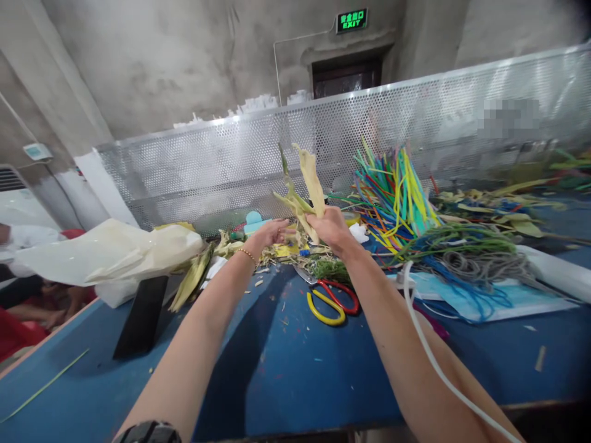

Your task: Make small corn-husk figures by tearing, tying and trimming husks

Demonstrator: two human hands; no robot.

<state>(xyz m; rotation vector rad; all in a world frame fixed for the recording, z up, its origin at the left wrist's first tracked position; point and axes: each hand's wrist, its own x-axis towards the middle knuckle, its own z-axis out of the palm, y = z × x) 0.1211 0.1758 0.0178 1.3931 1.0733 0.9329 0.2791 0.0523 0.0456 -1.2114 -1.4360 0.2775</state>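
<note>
My right hand (331, 229) is closed round a bunch of pale dried corn husks (310, 178), which stand up out of the fist with ragged tips. Just left of it, my left hand (271, 232) reaches over plant scraps with its fingers stretched out and apart; I see nothing held in it. Beneath both hands lies a litter of husk bits (277, 251). Scissors (333, 303) with one red and one yellow handle rest on the blue table (295, 375), nearer to me, their blades partly covered by green strands (330, 269).
Colourful thin strips (397, 197) stand bundled at right. Green and grey cords (484, 261) lie over a light-blue face mask (521, 301). A white cable (431, 357) crosses my right arm. Left are a plastic bag (120, 249) and a black flat object (141, 317). Perforated metal panel (221, 160) behind.
</note>
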